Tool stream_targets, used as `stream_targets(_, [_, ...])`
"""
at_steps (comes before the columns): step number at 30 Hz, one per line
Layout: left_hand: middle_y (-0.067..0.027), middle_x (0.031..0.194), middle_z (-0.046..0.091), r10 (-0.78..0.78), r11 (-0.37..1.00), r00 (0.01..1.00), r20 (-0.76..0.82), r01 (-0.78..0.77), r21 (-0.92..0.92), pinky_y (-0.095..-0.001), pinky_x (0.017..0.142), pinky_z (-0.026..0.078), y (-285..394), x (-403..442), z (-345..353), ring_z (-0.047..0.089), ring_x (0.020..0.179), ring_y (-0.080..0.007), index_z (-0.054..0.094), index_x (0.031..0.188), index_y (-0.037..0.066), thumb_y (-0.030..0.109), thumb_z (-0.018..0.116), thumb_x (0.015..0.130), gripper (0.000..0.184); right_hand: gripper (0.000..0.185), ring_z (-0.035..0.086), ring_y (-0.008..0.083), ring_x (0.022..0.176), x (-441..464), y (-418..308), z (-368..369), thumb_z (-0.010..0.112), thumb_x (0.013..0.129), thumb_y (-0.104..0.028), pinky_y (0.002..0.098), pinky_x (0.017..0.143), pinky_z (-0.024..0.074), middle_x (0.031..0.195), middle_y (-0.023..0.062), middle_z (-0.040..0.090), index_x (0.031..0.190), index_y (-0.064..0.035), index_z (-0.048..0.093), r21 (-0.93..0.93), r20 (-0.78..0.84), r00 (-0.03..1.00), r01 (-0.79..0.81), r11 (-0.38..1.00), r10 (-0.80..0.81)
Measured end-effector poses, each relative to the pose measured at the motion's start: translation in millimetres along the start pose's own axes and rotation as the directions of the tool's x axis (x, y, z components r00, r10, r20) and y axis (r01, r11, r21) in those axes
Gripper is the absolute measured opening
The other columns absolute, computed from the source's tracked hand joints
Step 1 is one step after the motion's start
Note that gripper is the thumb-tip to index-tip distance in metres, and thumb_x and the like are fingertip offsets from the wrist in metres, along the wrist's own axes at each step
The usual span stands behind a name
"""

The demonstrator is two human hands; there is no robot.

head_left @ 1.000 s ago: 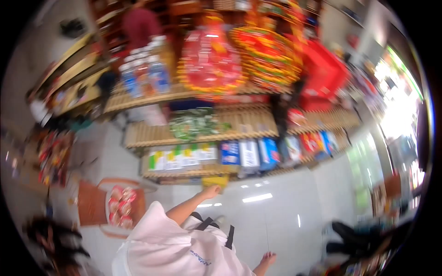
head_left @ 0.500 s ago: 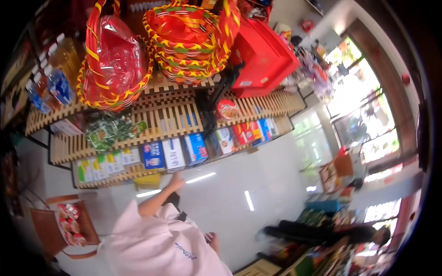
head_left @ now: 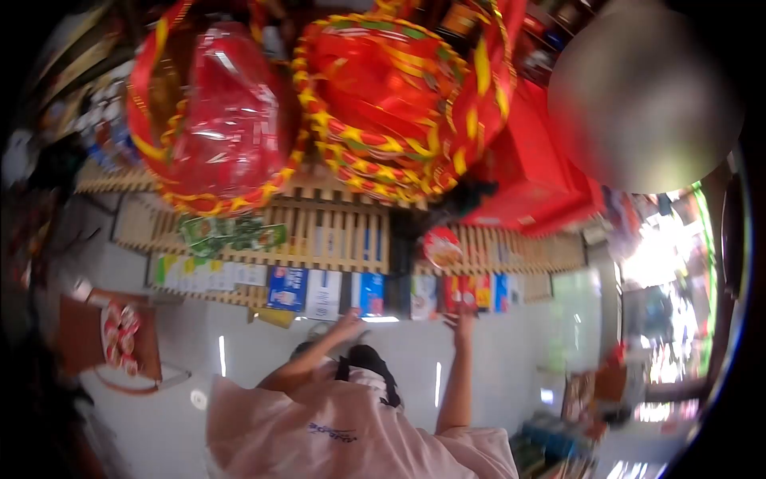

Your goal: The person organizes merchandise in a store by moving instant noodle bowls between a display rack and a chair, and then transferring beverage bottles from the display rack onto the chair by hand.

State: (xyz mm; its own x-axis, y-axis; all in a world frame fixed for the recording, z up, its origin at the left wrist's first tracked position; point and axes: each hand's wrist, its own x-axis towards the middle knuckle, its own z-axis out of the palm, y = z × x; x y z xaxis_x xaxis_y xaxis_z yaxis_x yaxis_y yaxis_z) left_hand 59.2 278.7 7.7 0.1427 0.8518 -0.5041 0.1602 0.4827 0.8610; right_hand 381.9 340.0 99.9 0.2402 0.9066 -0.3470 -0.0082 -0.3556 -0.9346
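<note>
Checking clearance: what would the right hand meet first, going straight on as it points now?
Probably the red packaging on the bottom shelf, directly ahead of the right hand; blur and unclear depth hide the gap.

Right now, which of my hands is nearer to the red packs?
Right. Your right hand is just below the red packs in view, touch unclear; your left hand is farther left, near the blue-white box.

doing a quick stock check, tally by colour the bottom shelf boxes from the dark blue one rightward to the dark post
Dark blue rectangular box with white print: 1
White rectangular box with blurred print: 1
Blue-and-white rectangular box: 1
Total: 3
</note>
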Motion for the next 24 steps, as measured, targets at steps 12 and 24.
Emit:
stream_targets(12, [-0.0223, 0.139, 0.029, 0.333, 0.901, 0.894, -0.301, -0.396, -0.177, -0.0298, 0.088, 0.045, 147, 83, 111, 0.045, 0.116, -0.0211, 0.012, 0.142, 0.0, 0.024, 0.059, 0.087, 0.076, 0.06, 0.054, 0.0224, 0.097, 143, -2, 43, 0.063, 0.08, -0.022, 0.0333, 0.083, 0.0462, 0.118, 0.0157, 0.05, 0.13, -0.0029, 0.037, -0.133, 0.302, 0.946, 0.162, 0.978, -0.116])
stream_targets(24, [-0.0167, 0.123, 0.045, 0.311, 0.921, 0.786, -0.534, -0.387, -0.034, -0.0299, 0.084, 0.045, 136, 63, 153, 0.051, 0.106, -0.0235, 0.033, 0.135, 0.002, 0.02, 0.061, 0.085, 0.06, 0.078, 0.044, 0.0329, 0.115, 30, -73, 9, 0.07, 0.075, -0.021, 0.0393, 0.099, 0.0351, 0.128, 0.0244, 0.041, 0.135, 0.0065, 0.027, 0.1, 0.303, 0.799, 0.516, 0.851, -0.52])
